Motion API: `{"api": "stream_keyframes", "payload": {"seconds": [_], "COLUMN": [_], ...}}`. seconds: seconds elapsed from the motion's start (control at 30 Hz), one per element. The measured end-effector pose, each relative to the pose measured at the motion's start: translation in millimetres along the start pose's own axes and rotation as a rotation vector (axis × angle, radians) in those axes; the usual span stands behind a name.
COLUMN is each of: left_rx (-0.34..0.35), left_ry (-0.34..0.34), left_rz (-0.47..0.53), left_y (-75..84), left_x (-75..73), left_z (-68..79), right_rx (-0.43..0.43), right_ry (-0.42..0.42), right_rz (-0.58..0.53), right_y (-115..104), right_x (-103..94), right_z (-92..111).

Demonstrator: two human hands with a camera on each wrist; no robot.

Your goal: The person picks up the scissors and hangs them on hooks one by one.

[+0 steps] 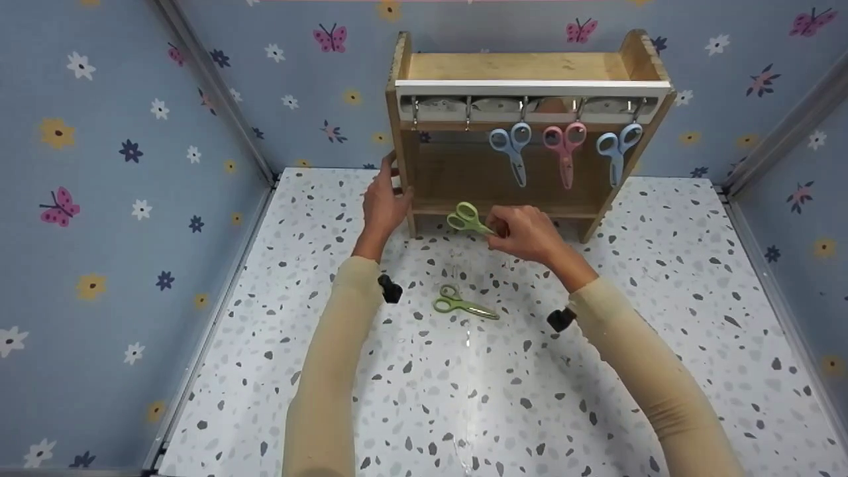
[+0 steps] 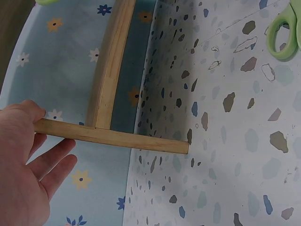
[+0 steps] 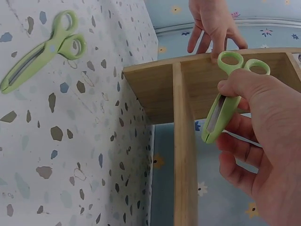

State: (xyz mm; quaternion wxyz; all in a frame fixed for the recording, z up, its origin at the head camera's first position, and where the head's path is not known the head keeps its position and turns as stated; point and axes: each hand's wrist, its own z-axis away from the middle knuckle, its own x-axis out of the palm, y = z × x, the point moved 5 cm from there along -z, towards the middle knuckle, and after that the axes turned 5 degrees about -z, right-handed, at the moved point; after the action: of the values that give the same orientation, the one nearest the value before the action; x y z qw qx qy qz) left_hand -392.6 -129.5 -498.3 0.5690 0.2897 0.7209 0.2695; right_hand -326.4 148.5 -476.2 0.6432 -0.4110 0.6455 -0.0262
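My right hand (image 1: 527,233) pinches a pair of green scissors (image 3: 224,106) by the blade end, handle loops pointing away from the palm. They are in front of the lower bar of a wooden rack (image 1: 503,209). With thumb and fingers on either side, my left hand (image 2: 23,165) holds the rack's left side panel (image 2: 141,140). A second pair of green scissors (image 1: 464,303) lies on the speckled tabletop below. From the rack's hooks hang blue scissors (image 1: 511,149), pink scissors (image 1: 565,149) and another blue pair of scissors (image 1: 618,149).
Two hooks at the rack's left, including one hook (image 1: 468,114), carry no scissors. The rack stands at the back of the speckled tabletop (image 1: 318,411), close to a flowered back wall (image 1: 298,66). Flowered side walls (image 1: 99,225) flank the tabletop.
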Motion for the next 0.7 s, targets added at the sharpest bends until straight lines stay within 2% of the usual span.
{"api": "stream_keyframes", "payload": {"seconds": [0.7], "left_rx": [-0.004], "left_ry": [-0.002], "left_rz": [-0.001], "left_y": [-0.6], "left_x": [0.7], "left_z": [-0.2], "right_rx": [-0.03], "right_ry": [0.033], "right_rz": [-0.033], "right_y": [-18], "right_x": [-16.7], "right_z": [-12]}}
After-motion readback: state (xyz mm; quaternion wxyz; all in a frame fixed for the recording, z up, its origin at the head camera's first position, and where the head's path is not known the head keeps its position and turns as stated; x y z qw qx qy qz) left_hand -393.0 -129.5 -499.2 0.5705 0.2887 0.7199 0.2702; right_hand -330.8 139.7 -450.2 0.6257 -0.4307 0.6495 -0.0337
